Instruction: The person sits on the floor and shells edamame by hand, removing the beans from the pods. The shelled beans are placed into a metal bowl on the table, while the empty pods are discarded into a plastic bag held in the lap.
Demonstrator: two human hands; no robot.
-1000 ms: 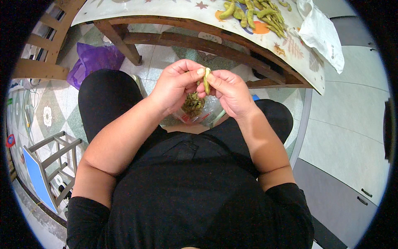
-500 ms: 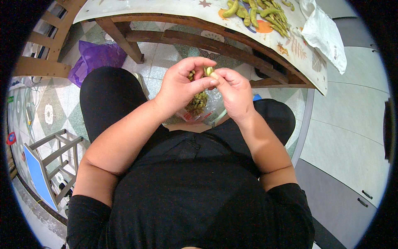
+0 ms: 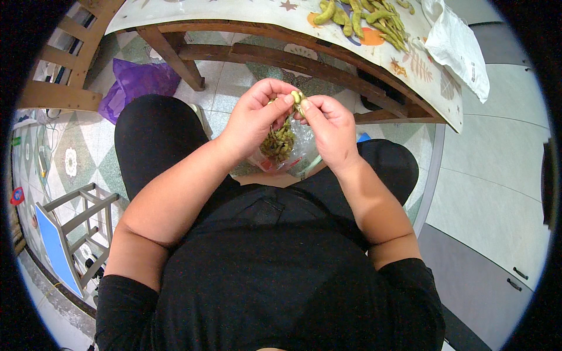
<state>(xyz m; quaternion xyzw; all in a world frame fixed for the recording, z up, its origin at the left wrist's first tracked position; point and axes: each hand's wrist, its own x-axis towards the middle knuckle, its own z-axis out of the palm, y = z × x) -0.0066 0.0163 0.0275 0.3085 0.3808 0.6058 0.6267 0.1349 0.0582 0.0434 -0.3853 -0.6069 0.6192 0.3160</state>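
Above my lap, both hands meet on one green soybean pod (image 3: 298, 97), which looks split with pale beans showing. My left hand (image 3: 257, 117) pinches it between thumb and fingers, and other green bits show under its curled fingers. From the other side, my right hand (image 3: 331, 128) grips the pod with its thumb on top. Below them, between my knees, a clear plastic bag (image 3: 303, 140) holds a heap of green-brown pods or hulls (image 3: 277, 144). My hands partly cover the bag's opening.
Ahead stands a wooden table with a patterned cloth (image 3: 246, 13), bearing a pile of soybean pods (image 3: 383, 20) and a white bag (image 3: 456, 50). A purple bag (image 3: 137, 85) lies on the floor at left, near a blue-topped stool (image 3: 58, 248). Pale cabinets (image 3: 492, 158) line the right.
My left thumb has moved up and back from the right thumb's tip. The pod between my hands now shows more of its beans.
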